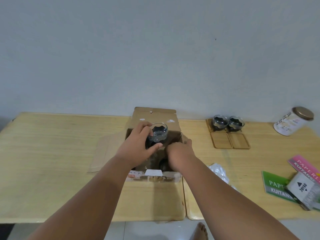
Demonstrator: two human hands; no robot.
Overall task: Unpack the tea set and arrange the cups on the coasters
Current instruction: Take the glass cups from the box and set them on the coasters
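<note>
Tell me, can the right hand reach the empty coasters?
Probably yes. The right hand is at the right side of the box, and the empty coasters lie just right of it with bare table between. The left hand holds the glass cup.

A clear glass cup [158, 132] with a dark scalloped insert is held upright by the left hand [136, 144] over the open cardboard box [154, 116]. Right of the box, two matching cups [220, 122] stand side by side on the far pair of four square wooden coasters [221, 140].
</note>
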